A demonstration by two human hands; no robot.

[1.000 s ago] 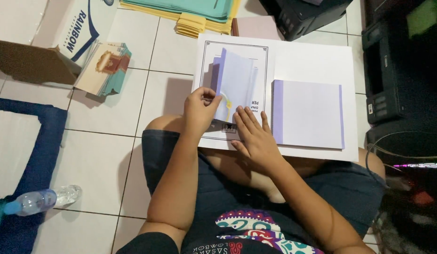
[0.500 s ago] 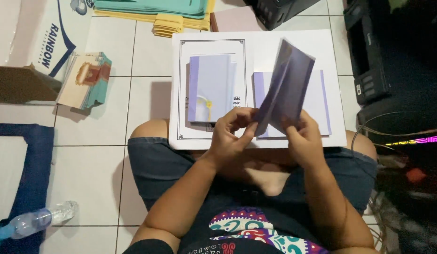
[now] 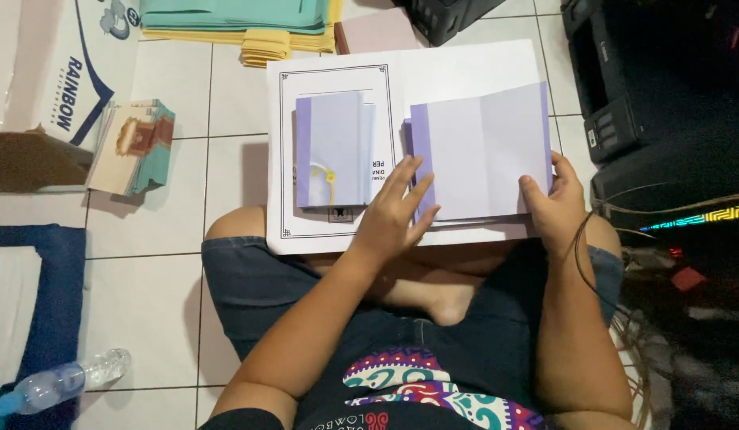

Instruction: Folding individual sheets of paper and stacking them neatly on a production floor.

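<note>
A large white sheet [image 3: 465,68] with a printed black border is laid across the lap of a seated person over a tiled floor [image 3: 178,263]; everything else is placed from it. On its right half a stack of lilac folded cards [image 3: 481,151] is seen, the top card laid nearly flat with its creases showing. On its left half a smaller pile of finished folded cards [image 3: 333,147] is set. Judging by the two piles, part of the folding appears done and a good many cards seem left. The left hand [image 3: 393,211] is spread flat, fingers open, pressed on the top card's lower left corner near the sheet's middle. The right hand [image 3: 556,199] is curled around the card's right edge, thumb on top, pinching it.
</note>
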